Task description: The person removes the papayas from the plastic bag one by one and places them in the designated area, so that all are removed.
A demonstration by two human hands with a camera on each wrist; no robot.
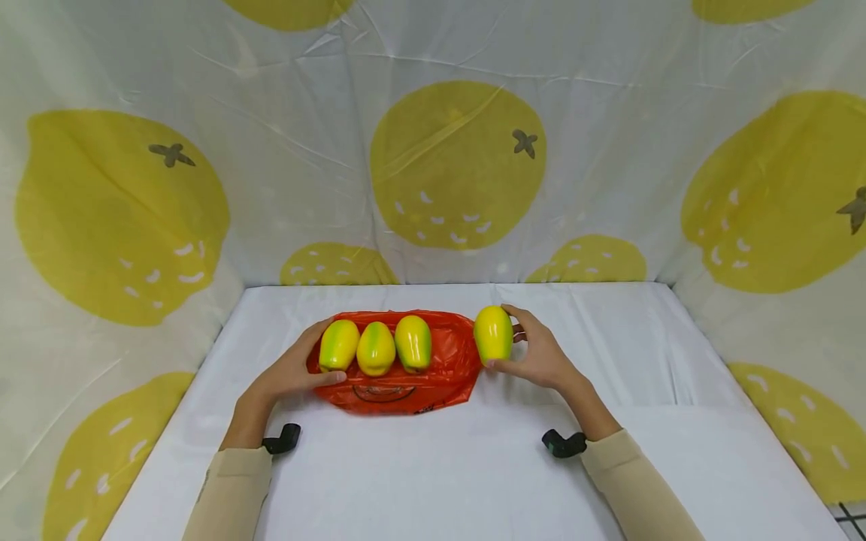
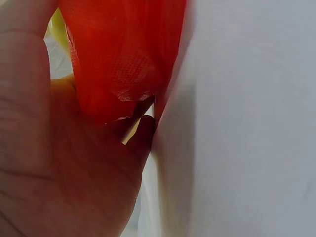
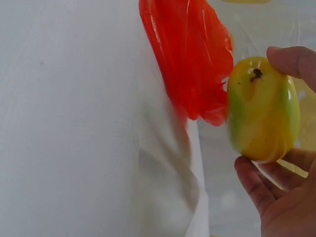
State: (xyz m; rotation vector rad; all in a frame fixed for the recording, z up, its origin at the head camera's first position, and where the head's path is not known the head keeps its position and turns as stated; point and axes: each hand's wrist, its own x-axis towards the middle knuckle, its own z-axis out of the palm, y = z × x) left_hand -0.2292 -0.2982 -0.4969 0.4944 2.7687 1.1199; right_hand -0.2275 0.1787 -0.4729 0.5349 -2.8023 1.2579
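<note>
A red plastic bag (image 1: pixel 449 361) lies flat on the white table. Three yellow-green mangoes sit in a row on it: a left one (image 1: pixel 339 346), a middle one (image 1: pixel 376 349) and a right one (image 1: pixel 413 343). My left hand (image 1: pixel 295 368) grips the bag's left end, its thumb in front of the left mango and its fingers behind. In the left wrist view the red plastic (image 2: pixel 118 54) lies between thumb and fingers. My right hand (image 1: pixel 541 353) holds another mango (image 1: pixel 493 335) between thumb and fingertips, raised beside the bag's right end; its dark stem spot shows in the right wrist view.
White cloth (image 1: pixel 419 473) covers the table. Behind and at both sides hang curtains (image 1: pixel 291 165) printed with large yellow lemons. Each wrist carries a black camera mount, a left one (image 1: pixel 283 439) and a right one (image 1: pixel 564 443).
</note>
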